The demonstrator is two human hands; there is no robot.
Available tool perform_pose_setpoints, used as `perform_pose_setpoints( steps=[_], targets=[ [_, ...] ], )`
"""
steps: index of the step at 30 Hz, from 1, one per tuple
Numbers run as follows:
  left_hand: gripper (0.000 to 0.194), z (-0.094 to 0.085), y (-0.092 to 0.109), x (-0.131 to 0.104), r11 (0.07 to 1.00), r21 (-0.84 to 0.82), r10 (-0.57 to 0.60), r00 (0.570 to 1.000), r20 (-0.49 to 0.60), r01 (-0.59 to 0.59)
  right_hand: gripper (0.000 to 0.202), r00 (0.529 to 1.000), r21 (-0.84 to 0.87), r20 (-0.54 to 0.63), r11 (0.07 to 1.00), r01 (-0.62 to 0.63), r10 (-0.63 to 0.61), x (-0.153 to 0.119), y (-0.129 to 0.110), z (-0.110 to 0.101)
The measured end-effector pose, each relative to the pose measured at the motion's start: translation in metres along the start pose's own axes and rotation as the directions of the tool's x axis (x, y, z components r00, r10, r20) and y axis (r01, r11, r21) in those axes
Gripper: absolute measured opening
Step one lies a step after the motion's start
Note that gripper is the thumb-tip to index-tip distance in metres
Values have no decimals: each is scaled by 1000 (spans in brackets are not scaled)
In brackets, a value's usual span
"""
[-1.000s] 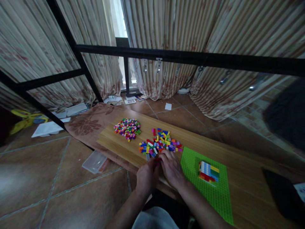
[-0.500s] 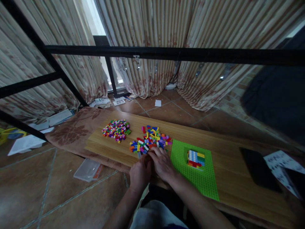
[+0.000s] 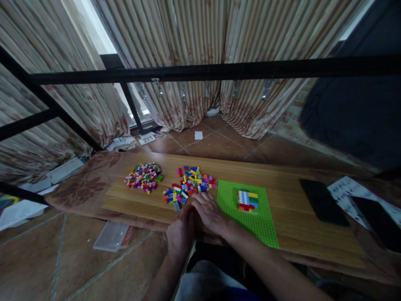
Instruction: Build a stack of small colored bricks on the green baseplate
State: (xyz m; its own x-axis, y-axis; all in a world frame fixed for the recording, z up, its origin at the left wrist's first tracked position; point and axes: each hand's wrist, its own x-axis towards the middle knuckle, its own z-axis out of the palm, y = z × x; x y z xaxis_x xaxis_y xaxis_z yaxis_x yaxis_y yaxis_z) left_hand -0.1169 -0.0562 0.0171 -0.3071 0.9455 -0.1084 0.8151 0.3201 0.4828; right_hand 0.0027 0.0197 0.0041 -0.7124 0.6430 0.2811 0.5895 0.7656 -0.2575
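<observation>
At the front edge of the wooden board (image 3: 285,209), my left hand (image 3: 181,230) and my right hand (image 3: 209,212) meet with fingers bent together. Whatever is between the fingers is too small or hidden to make out. Just beyond them lies a pile of mixed bricks (image 3: 191,184) in many colours. Further left is a second pile of smaller bricks (image 3: 143,177). Right of my right hand, a green baseplate (image 3: 241,230) carries a block of stacked bricks (image 3: 247,201) in white, light blue, red, yellow and green.
A black flat object (image 3: 322,201) lies on the board's right, near printed paper (image 3: 347,192) and a dark phone-like object (image 3: 377,221). A clear plastic box (image 3: 111,236) is on the floor. A black metal rail (image 3: 200,73) crosses before striped curtains.
The view has turned slightly to the right, so the board and piles appear further left. Both hands stay together in nearly the same pose.
</observation>
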Motion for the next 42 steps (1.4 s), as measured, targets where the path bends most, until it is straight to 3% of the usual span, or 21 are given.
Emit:
perform_pose_setpoints(
  steps=[5, 9, 12, 17, 26, 33, 37, 42],
  targets=[
    [30, -2, 0, 5, 1000, 1, -8, 1000, -23, 8, 11, 995, 56, -89, 998, -29, 34, 3, -2, 0],
    [29, -3, 0, 12, 1000, 9, -12, 999, -35, 13, 10, 967, 179, -165, 970, -163, 193, 5, -1, 3],
    [31, -2, 0, 18, 991, -136, -9, 998, -61, 1, 10, 929, 277, -208, 929, -245, 307, 6, 0, 3],
    [42, 1, 4, 30, 809, -586, 44, 998, -37, -57, 9, 912, 384, -234, 894, -232, 338, 3, 1, 1],
    [38, 4, 10, 42, 563, -824, -31, 998, 61, 67, 12, 896, 562, -219, 801, -207, 385, -6, 4, -5],
    [32, -3, 29, 28, 426, -902, 34, 995, 95, 72, 14, 835, 738, -142, 619, -269, 532, -42, 3, -21],
    [26, 2, 55, 16, 434, -897, 146, 977, 158, 80, 13, 780, 729, -149, 601, -328, 607, -75, 6, -38],
    [27, 23, 87, -1, 451, -883, 220, 942, 252, 131, 11, 712, 689, -147, 588, -425, 687, -119, 11, -52]
  ],
)
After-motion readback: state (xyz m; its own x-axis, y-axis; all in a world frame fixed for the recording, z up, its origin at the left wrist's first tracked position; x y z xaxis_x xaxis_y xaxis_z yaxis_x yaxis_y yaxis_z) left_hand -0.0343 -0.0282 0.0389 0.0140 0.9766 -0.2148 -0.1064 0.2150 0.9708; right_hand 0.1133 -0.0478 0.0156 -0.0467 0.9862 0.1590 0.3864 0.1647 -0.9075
